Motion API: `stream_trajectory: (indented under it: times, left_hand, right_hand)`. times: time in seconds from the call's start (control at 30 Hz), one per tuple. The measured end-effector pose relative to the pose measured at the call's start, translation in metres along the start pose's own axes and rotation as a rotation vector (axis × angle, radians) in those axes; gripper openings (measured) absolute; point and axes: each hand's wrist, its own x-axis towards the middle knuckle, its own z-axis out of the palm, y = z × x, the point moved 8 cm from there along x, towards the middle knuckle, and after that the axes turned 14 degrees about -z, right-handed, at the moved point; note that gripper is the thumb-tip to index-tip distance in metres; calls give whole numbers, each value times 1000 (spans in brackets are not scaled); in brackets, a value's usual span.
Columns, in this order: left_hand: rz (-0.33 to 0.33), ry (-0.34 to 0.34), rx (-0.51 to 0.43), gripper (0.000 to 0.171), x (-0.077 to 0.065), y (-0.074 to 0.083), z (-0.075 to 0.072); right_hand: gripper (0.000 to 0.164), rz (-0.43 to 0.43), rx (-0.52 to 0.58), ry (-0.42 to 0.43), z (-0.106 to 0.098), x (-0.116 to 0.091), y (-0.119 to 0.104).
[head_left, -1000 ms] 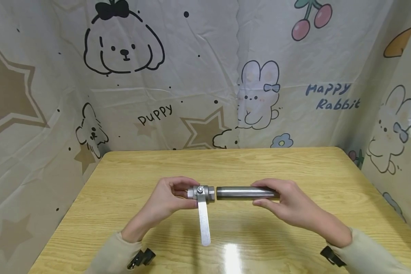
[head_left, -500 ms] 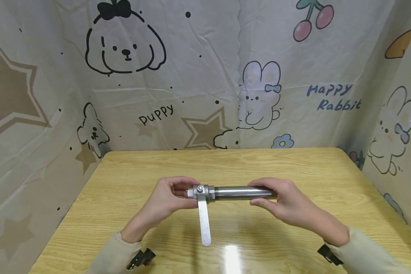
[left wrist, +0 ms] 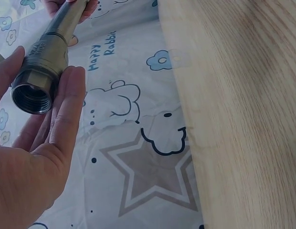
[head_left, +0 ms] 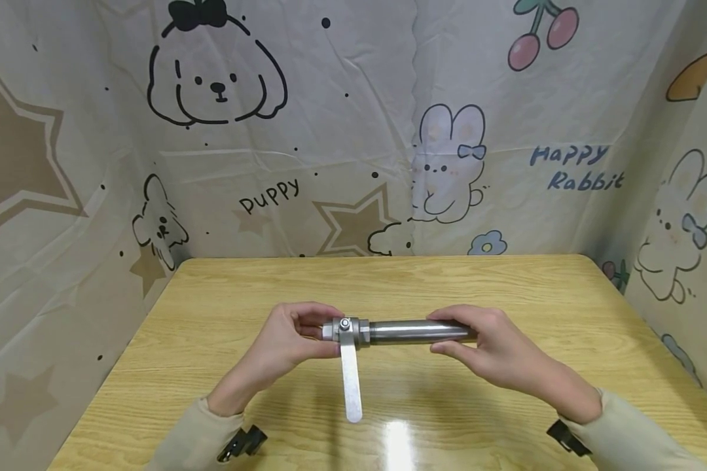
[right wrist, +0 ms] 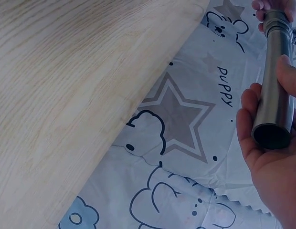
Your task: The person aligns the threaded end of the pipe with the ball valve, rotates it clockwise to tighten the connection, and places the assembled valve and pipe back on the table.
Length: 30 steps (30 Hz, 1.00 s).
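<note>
My left hand (head_left: 291, 337) grips a silver ball valve (head_left: 362, 332) between thumb and fingers. Its flat lever handle (head_left: 351, 386) points toward me. In the left wrist view the valve's near opening (left wrist: 33, 98) shows an inner thread. From the right, my right hand (head_left: 483, 343) holds a grey metal pipe (head_left: 409, 331) by its far end, thumb below and fingers above. The pipe's threaded left end meets the valve's right port, the two in line. In the right wrist view the pipe's open end (right wrist: 272, 136) faces the camera.
Both hands are held over a light wooden table (head_left: 241, 281). A cloth curtain (head_left: 353, 131) printed with cartoon animals and stars encloses the back and sides. Dark straps (head_left: 568, 437) sit at both sleeve cuffs.
A second ago a small gap lay between pipe and valve. My right hand has moved the pipe left against the valve's port. The left hand stays nearly still.
</note>
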Motion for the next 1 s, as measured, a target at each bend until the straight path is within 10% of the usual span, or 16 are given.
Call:
stream_trajectory:
  times: [1.0]
  left_hand:
    - [-22,-29,-7,44,4,-3,5]
  right_hand:
    - [27,96,74,-36,1,-8,7]
